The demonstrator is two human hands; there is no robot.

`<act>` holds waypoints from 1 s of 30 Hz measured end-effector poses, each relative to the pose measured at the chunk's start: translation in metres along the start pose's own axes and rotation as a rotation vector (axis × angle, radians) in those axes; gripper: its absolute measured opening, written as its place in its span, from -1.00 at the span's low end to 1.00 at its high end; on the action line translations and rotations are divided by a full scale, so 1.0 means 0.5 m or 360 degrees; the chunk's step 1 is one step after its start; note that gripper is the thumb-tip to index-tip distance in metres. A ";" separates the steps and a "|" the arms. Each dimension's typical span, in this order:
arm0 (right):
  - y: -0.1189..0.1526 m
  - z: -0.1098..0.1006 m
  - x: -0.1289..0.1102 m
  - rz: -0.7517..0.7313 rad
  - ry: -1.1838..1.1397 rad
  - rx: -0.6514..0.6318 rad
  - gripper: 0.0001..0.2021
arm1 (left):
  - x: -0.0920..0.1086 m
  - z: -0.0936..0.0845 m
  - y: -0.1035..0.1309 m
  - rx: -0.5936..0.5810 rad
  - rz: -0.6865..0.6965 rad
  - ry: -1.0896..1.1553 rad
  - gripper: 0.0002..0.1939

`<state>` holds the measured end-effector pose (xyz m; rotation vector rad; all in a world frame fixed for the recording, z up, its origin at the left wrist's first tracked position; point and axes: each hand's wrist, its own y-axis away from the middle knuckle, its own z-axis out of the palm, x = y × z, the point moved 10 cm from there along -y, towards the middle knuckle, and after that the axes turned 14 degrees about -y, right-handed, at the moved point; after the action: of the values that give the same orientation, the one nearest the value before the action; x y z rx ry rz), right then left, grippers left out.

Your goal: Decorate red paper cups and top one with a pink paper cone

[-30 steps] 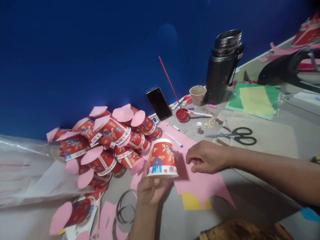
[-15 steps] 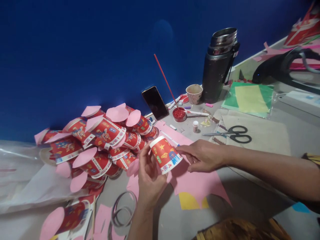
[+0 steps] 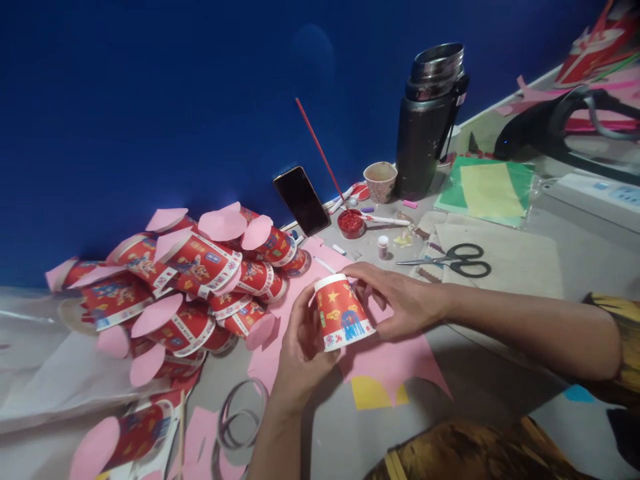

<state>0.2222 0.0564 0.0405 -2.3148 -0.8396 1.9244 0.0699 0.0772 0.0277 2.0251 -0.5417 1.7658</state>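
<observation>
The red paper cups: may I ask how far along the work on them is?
Looks done: the piled cups, many with a pink paper round on the end. In hand: one red cup, between the left hand and the right hand. Seemingly left: this cup shows no pink round. A cut pink sheet lies below the hands. How many cups remain, I cannot tell.
</observation>
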 end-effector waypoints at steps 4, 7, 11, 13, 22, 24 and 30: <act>0.001 0.003 -0.002 -0.0006 0.0116 -0.0039 -0.07 | 0.029 -0.009 0.010 -0.0013 0.0178 -0.0392 0.00; 0.003 0.012 0.001 -0.0005 0.0172 -0.0095 -0.08 | 0.044 -0.017 0.016 0.0032 0.0263 -0.0873 0.00; 0.005 0.007 0.005 -0.0017 0.0179 -0.0030 -0.05 | 0.057 -0.034 0.013 0.0155 0.0290 -0.1220 -0.08; 0.006 -0.006 0.008 -0.0005 0.0166 0.0065 -0.06 | 0.058 -0.050 0.011 0.0250 0.0253 -0.1130 -0.11; 0.001 -0.013 0.027 0.0258 0.0382 0.0010 -0.79 | 0.047 -0.081 0.010 0.0452 0.0188 -0.0279 -0.19; 0.000 0.001 0.023 0.0213 0.0400 -0.0089 -0.79 | 0.041 -0.084 0.009 0.0442 0.0165 -0.0190 -0.18; -0.001 0.009 0.023 0.0150 0.0408 -0.0146 -0.78 | 0.028 -0.098 0.011 0.0485 0.0108 -0.0040 -0.10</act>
<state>0.2190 0.0601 0.0290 -2.6248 -0.8218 1.6010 0.0276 0.0986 0.0477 2.2561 -0.3705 1.9663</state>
